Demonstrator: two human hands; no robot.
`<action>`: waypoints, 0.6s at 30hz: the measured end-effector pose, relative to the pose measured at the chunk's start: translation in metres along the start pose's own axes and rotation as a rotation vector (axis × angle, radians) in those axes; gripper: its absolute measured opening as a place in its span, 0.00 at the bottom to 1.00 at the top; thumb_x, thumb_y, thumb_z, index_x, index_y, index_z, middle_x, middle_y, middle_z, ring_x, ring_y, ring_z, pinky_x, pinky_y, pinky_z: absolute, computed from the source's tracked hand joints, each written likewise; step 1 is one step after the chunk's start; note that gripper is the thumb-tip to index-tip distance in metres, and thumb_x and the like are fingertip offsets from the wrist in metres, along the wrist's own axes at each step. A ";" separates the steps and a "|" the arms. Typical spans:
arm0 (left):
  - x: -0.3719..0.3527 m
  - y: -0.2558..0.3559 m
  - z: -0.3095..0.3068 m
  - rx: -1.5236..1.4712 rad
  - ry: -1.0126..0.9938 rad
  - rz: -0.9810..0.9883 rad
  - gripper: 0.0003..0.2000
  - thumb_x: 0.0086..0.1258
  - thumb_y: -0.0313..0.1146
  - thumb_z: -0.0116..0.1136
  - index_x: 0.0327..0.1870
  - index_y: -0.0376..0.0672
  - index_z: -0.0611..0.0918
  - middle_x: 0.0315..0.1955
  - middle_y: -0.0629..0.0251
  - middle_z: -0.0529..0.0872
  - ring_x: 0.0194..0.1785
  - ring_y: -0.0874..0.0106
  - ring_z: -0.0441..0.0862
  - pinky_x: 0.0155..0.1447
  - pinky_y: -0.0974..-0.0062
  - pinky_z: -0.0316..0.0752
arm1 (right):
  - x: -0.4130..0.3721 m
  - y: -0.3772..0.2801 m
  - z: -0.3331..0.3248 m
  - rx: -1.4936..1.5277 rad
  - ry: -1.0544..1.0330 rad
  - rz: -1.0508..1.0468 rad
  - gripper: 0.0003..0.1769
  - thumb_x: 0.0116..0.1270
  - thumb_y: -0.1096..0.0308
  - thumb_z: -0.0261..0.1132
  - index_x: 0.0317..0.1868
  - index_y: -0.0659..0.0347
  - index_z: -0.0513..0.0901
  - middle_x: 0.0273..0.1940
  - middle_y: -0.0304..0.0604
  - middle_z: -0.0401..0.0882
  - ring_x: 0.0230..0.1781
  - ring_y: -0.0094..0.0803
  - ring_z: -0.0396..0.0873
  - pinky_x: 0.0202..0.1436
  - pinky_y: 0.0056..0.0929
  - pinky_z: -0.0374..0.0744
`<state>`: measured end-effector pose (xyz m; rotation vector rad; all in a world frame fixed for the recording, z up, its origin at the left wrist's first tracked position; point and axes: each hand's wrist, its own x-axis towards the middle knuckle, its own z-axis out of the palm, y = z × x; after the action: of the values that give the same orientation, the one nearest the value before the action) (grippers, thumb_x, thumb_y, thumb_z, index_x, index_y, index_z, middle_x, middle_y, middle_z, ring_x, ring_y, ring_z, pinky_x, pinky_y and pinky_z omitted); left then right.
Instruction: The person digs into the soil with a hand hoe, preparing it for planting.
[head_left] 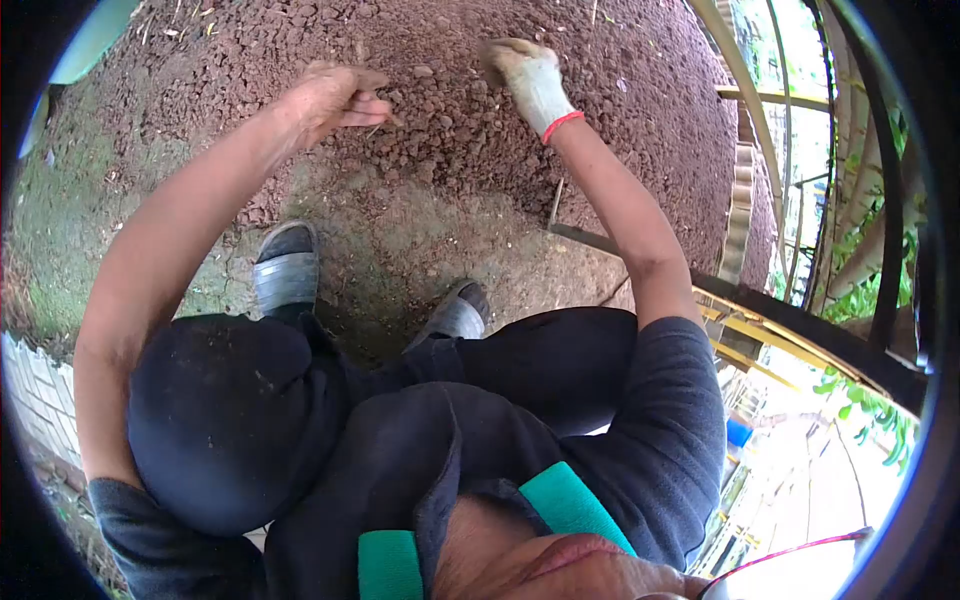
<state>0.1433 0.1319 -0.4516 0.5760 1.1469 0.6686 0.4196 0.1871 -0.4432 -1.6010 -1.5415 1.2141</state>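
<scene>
My left hand (pixel 340 97), bare, is over the reddish-brown soil (pixel 440 125) at the upper middle. Its fingers are bent together, and a thin, pale brown bit shows by the fingertips, too small to name. To the right, my right hand (pixel 527 80) wears a whitish glove (pixel 540 92) with a red band (pixel 562 125) at the wrist. The glove's finger end is brown with dirt and blurred, low over or touching the crumbly soil. Whether those fingers hold anything is hidden. The two hands are apart.
Grey sandals (pixel 287 272) on my feet stand on hard ground below the loose soil. A dark bar (pixel 585 238) with a thin stick runs toward the right, under my right forearm. Corrugated sheet (pixel 738 215) edges the soil; poles (pixel 870 200) and leaves rise beyond it.
</scene>
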 end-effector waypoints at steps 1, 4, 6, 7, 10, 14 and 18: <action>-0.004 0.001 0.010 -0.033 -0.032 0.010 0.12 0.74 0.32 0.60 0.47 0.30 0.82 0.27 0.63 0.82 0.40 0.68 0.87 0.55 0.69 0.86 | -0.011 -0.007 0.012 -0.114 -0.021 -0.030 0.16 0.64 0.58 0.68 0.44 0.62 0.90 0.39 0.43 0.90 0.35 0.25 0.84 0.41 0.25 0.81; -0.012 -0.001 0.025 -0.019 -0.063 -0.002 0.16 0.76 0.30 0.55 0.57 0.26 0.77 0.28 0.63 0.81 0.40 0.68 0.88 0.56 0.69 0.87 | -0.048 -0.033 0.045 -0.327 -0.196 -0.222 0.17 0.66 0.57 0.65 0.45 0.60 0.89 0.39 0.47 0.88 0.40 0.35 0.85 0.49 0.31 0.81; -0.021 -0.003 0.030 -0.030 -0.036 -0.057 0.14 0.75 0.28 0.56 0.54 0.25 0.78 0.26 0.61 0.81 0.40 0.66 0.88 0.54 0.68 0.88 | -0.063 -0.036 0.057 -0.526 -0.251 -0.325 0.15 0.66 0.60 0.63 0.45 0.60 0.88 0.42 0.50 0.87 0.44 0.41 0.85 0.50 0.36 0.81; -0.022 -0.006 0.029 -0.046 -0.044 -0.041 0.13 0.75 0.28 0.57 0.53 0.25 0.79 0.28 0.59 0.81 0.40 0.66 0.88 0.53 0.68 0.88 | -0.068 -0.038 0.061 -0.609 -0.256 -0.337 0.13 0.66 0.64 0.63 0.45 0.62 0.87 0.44 0.50 0.86 0.45 0.43 0.85 0.49 0.38 0.81; -0.033 -0.024 0.012 -0.025 -0.036 -0.023 0.12 0.73 0.27 0.58 0.50 0.26 0.80 0.33 0.52 0.83 0.40 0.64 0.88 0.51 0.69 0.89 | -0.080 -0.035 0.071 -0.643 -0.272 -0.554 0.14 0.66 0.61 0.63 0.45 0.61 0.86 0.43 0.53 0.85 0.46 0.48 0.84 0.50 0.42 0.81; -0.035 -0.028 -0.015 0.070 0.087 0.017 0.14 0.72 0.24 0.57 0.52 0.22 0.79 0.40 0.44 0.83 0.39 0.63 0.87 0.43 0.68 0.90 | -0.064 -0.025 0.082 -0.728 -0.468 -0.576 0.16 0.69 0.58 0.61 0.47 0.60 0.86 0.46 0.52 0.85 0.50 0.48 0.83 0.54 0.41 0.80; -0.021 -0.034 -0.070 0.057 0.244 0.025 0.13 0.71 0.23 0.57 0.51 0.21 0.79 0.40 0.44 0.83 0.39 0.62 0.87 0.43 0.67 0.90 | -0.018 0.026 0.078 -1.124 -0.343 -0.684 0.15 0.68 0.60 0.62 0.49 0.57 0.85 0.47 0.52 0.84 0.53 0.48 0.81 0.59 0.43 0.79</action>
<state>0.0775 0.0991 -0.4849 0.5690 1.3917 0.7441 0.3618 0.1529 -0.4947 -1.1790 -2.9663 0.1743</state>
